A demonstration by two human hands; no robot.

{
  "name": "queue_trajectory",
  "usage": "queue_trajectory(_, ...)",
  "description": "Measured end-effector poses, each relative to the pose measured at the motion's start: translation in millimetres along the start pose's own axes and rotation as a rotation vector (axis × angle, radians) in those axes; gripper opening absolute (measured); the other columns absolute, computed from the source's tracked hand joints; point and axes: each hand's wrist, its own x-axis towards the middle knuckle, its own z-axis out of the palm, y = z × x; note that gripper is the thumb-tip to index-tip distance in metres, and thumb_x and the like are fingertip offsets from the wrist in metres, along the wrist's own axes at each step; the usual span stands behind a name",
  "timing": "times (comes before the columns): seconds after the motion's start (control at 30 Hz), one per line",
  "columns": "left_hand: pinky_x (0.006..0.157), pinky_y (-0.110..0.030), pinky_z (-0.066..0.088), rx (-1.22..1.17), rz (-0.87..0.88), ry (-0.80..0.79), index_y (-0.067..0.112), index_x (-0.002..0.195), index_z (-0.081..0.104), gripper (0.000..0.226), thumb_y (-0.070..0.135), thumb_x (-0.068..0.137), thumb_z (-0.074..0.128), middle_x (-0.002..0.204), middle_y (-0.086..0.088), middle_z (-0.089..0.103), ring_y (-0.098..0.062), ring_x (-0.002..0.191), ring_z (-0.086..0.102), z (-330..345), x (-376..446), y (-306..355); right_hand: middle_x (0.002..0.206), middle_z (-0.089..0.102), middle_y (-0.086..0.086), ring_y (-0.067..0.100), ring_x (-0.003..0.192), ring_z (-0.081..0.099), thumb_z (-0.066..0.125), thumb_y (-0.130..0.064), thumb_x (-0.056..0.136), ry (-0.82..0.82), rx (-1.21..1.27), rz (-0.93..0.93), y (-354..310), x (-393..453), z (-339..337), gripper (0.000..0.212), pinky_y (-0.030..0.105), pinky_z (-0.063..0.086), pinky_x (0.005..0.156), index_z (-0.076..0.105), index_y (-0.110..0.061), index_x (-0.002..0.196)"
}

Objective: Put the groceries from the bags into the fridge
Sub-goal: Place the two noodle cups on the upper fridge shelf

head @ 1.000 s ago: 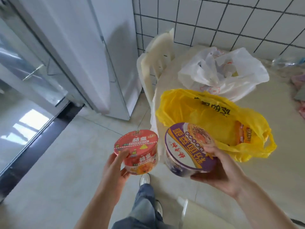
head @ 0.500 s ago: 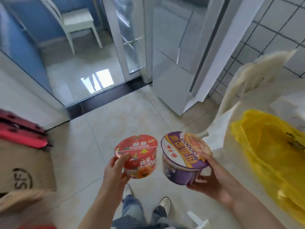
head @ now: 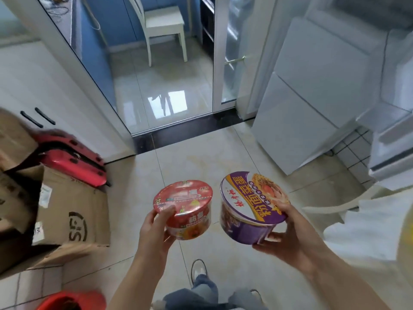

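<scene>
The left hand (head: 154, 233) grasps a red instant-noodle bowl (head: 184, 208), thumb on its lid. The right hand (head: 288, 240) grips a larger purple noodle bowl (head: 251, 206), tilted, from beneath. The white fridge (head: 312, 92) stands ahead and rightward, nearer the right hand, its door (head: 393, 139) open.

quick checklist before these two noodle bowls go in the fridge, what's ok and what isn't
1. Left hand grips the red noodle bowl: ok.
2. Right hand grips the purple noodle bowl: ok.
3. Both lids sealed: ok.
4. Fridge in view, ahead to the right: ok.
5. Fridge door open: cannot tell.
6. Floor toward the fridge free of obstacles: ok.
</scene>
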Motion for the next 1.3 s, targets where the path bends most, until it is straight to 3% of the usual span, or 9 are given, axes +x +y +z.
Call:
queue_trajectory(0.17, 0.080, -0.035, 0.054, 0.013, 0.027, -0.051, 0.020, 0.132, 0.052, 0.070, 0.037, 0.069, 0.078, 0.121, -0.008, 0.064, -0.034, 0.109, 0.063, -4, 50, 47, 0.106, 0.061, 0.022, 0.041, 0.094, 0.059, 0.064, -0.030, 0.074, -0.030, 0.050, -0.019, -23, 26, 43, 0.033, 0.052, 0.056, 0.077, 0.061, -0.019, 0.105)
queue_trajectory(0.27, 0.087, -0.039, 0.054, 0.018, 0.044, -0.069, 0.021, 0.134, 0.050, 0.061, 0.034, 0.078, 0.070, 0.123, -0.007, 0.062, -0.034, 0.110, 0.062, 8, 77, 69, 0.110, 0.062, 0.024, 0.044, 0.103, 0.058, 0.067, -0.031, 0.074, -0.049, 0.083, -0.049, -43, 39, 59, 0.035, 0.060, 0.051, 0.086, 0.064, -0.020, 0.106)
queue_trajectory(0.4, 0.086, -0.038, 0.053, 0.017, 0.049, -0.089, 0.020, 0.134, 0.050, 0.054, 0.031, 0.084, 0.066, 0.124, -0.008, 0.062, -0.033, 0.110, 0.061, 43, 114, 98, 0.108, 0.062, 0.024, 0.044, 0.102, 0.060, 0.078, -0.031, 0.060, -0.047, 0.104, -0.096, -85, 58, 74, 0.047, 0.062, 0.049, 0.089, 0.067, -0.020, 0.105)
queue_trajectory(0.57, 0.086, -0.037, 0.053, 0.030, 0.089, -0.127, 0.021, 0.131, 0.051, 0.047, 0.031, 0.087, 0.064, 0.120, -0.006, 0.062, -0.032, 0.108, 0.061, 114, 155, 139, 0.115, 0.058, 0.026, 0.046, 0.109, 0.060, 0.080, -0.033, 0.053, -0.014, 0.153, -0.158, -153, 90, 79, 0.057, 0.057, 0.054, 0.081, 0.066, -0.022, 0.107)
queue_trajectory(0.7, 0.079, -0.035, 0.052, 0.019, 0.112, -0.163, 0.019, 0.127, 0.056, 0.058, 0.034, 0.072, 0.069, 0.115, -0.005, 0.065, -0.032, 0.104, 0.063, 177, 186, 174, 0.116, 0.058, 0.026, 0.044, 0.103, 0.063, 0.077, -0.033, 0.068, 0.009, 0.167, -0.212, -219, 112, 76, 0.044, 0.057, 0.052, 0.088, 0.063, -0.023, 0.108)
queue_trajectory(0.83, 0.079, -0.034, 0.051, -0.005, 0.138, -0.204, 0.019, 0.124, 0.058, 0.049, 0.029, 0.077, 0.068, 0.101, 0.001, 0.071, -0.031, 0.101, 0.065, 244, 215, 200, 0.114, 0.060, 0.026, 0.042, 0.100, 0.064, 0.067, -0.038, 0.076, 0.032, 0.177, -0.269, -283, 132, 72, 0.037, 0.054, 0.053, 0.089, 0.062, -0.020, 0.107)
queue_trajectory(0.93, 0.078, -0.033, 0.050, -0.005, 0.145, -0.246, 0.016, 0.129, 0.055, 0.055, 0.027, 0.077, 0.068, 0.099, -0.002, 0.069, -0.026, 0.095, 0.066, 298, 235, 218, 0.116, 0.059, 0.024, 0.042, 0.103, 0.063, 0.066, -0.039, 0.079, 0.052, 0.206, -0.306, -325, 142, 67, 0.038, 0.055, 0.052, 0.091, 0.061, -0.020, 0.111)
queue_trajectory(1.07, 0.089, -0.037, 0.051, 0.036, 0.158, -0.310, 0.019, 0.129, 0.054, 0.063, 0.034, 0.069, 0.069, 0.117, -0.006, 0.067, -0.028, 0.107, 0.065, 361, 257, 238, 0.116, 0.061, 0.023, 0.040, 0.106, 0.061, 0.069, -0.041, 0.072, 0.043, 0.338, -0.394, -373, 151, 62, 0.039, 0.056, 0.049, 0.094, 0.063, -0.023, 0.105)
queue_trajectory(1.3, 0.098, -0.046, 0.049, 0.126, 0.172, -0.443, 0.021, 0.125, 0.057, 0.056, 0.035, 0.074, 0.076, 0.113, -0.002, 0.070, -0.026, 0.108, 0.066, 469, 308, 267, 0.108, 0.065, 0.019, 0.036, 0.096, 0.064, 0.068, -0.043, 0.073, 0.142, 0.493, -0.548, -442, 171, 52, 0.042, 0.057, 0.050, 0.092, 0.064, -0.024, 0.110)
